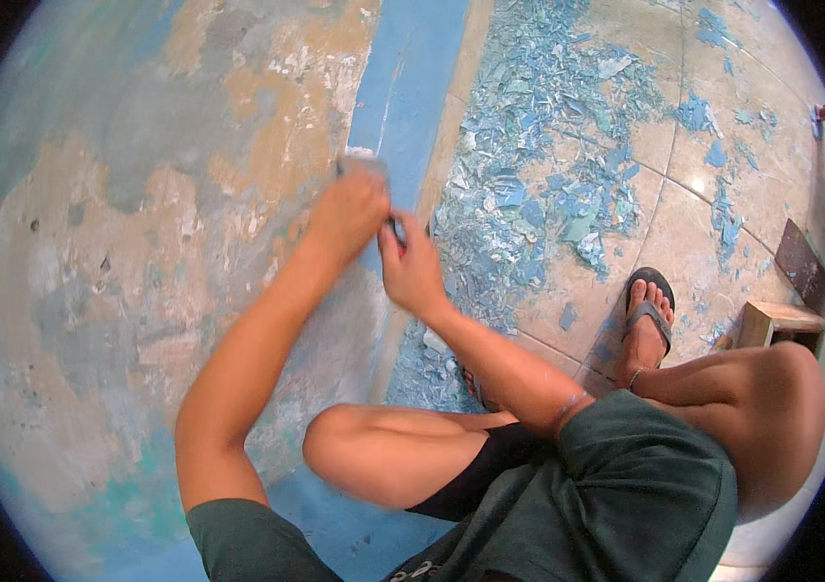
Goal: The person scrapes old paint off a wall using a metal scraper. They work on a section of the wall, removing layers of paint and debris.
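Observation:
My right hand (412, 269) is closed around the black-and-red handle of a paint scraper (399, 234). Higher up, my left hand (351, 204) grips the tool close to its blade and hides much of it. The blurred blade end lies against the wall, at the lower edge of a strip of blue paint (412, 94). A pale, rough patch shows right at the blade. To the left of the strip, the scraped wall (129, 218) has mottled grey, beige and whitish areas with traces of turquoise.
Blue and green paint flakes (529, 182) lie thickly along the wall's foot on the beige tile floor (645, 211). My foot in a black flip-flop (649, 313) stands beside them. At the right are a small wooden box-like piece (780, 320) and a dark flat panel (804, 263).

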The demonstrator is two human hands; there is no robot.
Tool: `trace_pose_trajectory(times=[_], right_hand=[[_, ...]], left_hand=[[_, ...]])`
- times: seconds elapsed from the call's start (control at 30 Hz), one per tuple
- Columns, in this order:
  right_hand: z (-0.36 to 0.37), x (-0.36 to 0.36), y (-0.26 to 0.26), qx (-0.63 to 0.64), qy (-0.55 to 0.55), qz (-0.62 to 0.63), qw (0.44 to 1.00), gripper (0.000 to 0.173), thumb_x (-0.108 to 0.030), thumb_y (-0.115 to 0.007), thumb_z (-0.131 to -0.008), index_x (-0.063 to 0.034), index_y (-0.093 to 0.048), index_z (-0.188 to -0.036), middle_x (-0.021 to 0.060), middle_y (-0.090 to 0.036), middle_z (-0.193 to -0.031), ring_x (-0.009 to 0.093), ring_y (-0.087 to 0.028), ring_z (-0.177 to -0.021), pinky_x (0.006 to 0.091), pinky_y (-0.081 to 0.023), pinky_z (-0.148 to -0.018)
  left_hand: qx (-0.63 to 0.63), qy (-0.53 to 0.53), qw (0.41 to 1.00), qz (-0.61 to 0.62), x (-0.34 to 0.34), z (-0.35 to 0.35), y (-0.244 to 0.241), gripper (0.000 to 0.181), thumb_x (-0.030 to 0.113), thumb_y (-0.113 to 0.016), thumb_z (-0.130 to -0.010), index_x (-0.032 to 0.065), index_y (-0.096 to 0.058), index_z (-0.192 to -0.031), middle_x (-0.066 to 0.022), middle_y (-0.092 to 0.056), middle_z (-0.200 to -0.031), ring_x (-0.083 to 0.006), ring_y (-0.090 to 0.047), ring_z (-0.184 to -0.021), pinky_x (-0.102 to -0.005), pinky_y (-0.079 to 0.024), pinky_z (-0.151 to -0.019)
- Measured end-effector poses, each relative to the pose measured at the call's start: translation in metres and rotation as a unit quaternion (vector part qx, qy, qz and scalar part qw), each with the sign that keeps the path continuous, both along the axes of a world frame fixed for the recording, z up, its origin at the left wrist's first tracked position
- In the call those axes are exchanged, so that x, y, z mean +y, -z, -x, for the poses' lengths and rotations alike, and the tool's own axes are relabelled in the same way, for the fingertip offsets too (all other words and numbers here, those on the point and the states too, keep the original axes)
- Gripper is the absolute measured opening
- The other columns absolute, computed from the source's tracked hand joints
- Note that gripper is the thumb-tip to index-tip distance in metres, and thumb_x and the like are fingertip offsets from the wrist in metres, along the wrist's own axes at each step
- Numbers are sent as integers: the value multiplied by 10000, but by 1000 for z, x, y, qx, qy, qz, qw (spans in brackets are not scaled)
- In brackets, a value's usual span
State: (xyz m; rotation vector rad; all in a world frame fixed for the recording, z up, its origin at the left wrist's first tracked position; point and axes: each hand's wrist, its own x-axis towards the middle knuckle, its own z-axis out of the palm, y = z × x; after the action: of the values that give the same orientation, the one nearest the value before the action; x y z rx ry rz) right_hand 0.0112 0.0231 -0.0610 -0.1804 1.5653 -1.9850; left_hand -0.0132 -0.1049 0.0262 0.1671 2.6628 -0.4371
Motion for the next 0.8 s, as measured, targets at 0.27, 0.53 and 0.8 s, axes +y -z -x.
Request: trace_pose_trajectory(times=[0.27, 0.53, 0.8], right_hand=[[-18, 1, -7, -40, 20, 59, 997, 319, -177, -568, -1006, -42, -544, -1294, 234, -679, -892, 335, -695, -750, 407, -525, -694], [0, -14, -8, -3, 28, 51, 998, 318, -179, -580, -1009, -41, -559, -1294, 202, -644, -815, 224, -620, -641, 332, -491, -620], [12, -11, 1, -1, -12, -5, 1000, 322, -191, -563, -1010, -47, -563, -1298, 242, -700, -982, 348, -720, -871, 430, -536, -753]], left_hand=[[127, 18, 990, -63, 18, -16, -12, 112, 74, -646, -756, 12, -674, -844, -144, -641, -942, -318, -616, -1023, -422, -491, -975], [188, 44, 980, -48, 1, -4, -12, 90, 77, -652, -760, 18, -672, -826, -130, -671, -953, -325, -640, -1039, -409, -527, -920], [170, 7, 983, -71, -7, -2, 1, 150, 82, -648, -787, 40, -729, -906, -106, -705, -1029, -319, -655, -1054, -407, -542, -885]])
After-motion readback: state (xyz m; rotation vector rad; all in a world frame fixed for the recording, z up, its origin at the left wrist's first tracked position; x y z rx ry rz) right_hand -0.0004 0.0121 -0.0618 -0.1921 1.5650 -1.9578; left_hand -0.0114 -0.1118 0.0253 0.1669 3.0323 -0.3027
